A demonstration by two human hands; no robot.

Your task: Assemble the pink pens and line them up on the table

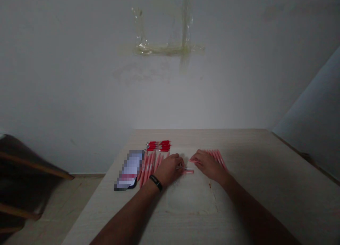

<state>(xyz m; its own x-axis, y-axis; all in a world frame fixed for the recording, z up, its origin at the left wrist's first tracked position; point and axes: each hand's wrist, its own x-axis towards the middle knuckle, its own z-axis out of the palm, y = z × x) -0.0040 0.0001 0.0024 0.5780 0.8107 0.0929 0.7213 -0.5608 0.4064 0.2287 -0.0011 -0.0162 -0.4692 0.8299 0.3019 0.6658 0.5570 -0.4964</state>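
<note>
My left hand (pixel 170 168), with a black band at its wrist, is closed in a pinch around a thin pale pen part at the table's middle. Just past its fingertips a short pink pen piece (pixel 189 172) lies on the table. My right hand (pixel 208 164) pinches a pink pen barrel (pixel 194 161), a small gap away from the left fingers. Several pink pens (pixel 150 164) lie side by side, partly behind my left hand. More pink pens (pixel 218 156) form a row beyond my right hand, which covers part of them.
Several red pens (pixel 158 145) are stacked at the table's back left. A phone (pixel 130 170) with a blurred screen lies left of the pink pens. The wooden table (pixel 252 145) meets a wall with tape (pixel 162 50). A dark chair-like thing (pixel 23 181) stands at left.
</note>
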